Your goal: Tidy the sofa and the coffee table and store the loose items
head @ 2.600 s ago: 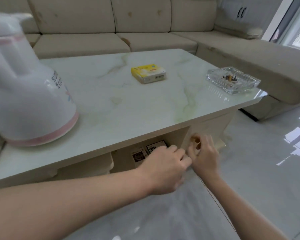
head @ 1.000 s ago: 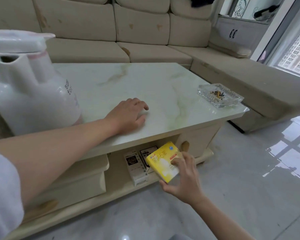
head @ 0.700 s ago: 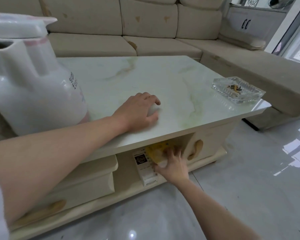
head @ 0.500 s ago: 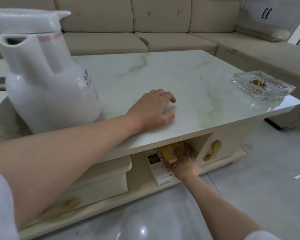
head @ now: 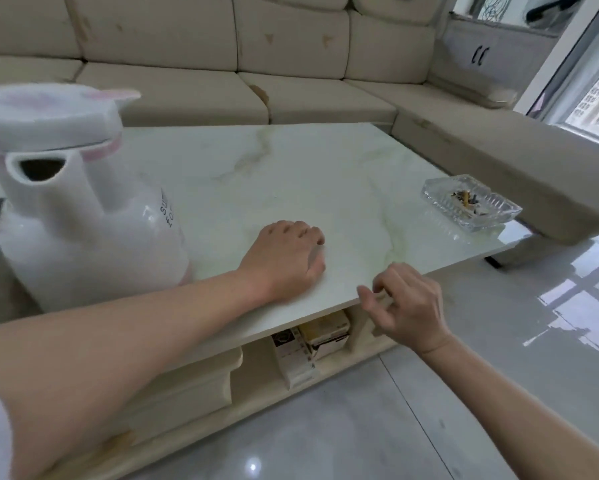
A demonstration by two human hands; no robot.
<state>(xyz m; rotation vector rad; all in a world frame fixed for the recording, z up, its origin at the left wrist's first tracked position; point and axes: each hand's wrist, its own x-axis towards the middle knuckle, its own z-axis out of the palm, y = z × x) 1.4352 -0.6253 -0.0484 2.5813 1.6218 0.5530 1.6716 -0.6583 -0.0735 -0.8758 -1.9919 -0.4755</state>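
One jug (head: 80, 209), one ashtray (head: 473, 204), two boxes (head: 325, 332) on shelf.

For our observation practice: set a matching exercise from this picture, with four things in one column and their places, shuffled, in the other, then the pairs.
Things:
1. jug
2. ashtray
3. yellow box
4. left hand

Places:
A. in the open shelf under the tabletop
B. flat on the tabletop's near edge
C. tabletop's right corner
D. tabletop's left end

Pairs: 1-D, 2-C, 3-A, 4-B

Glossy marble-look coffee table (head: 291, 174), clear glass ashtray (head: 499, 216) (ribbed), cloth sofa (head: 173, 95), shiny floor tiles (head: 377, 427)
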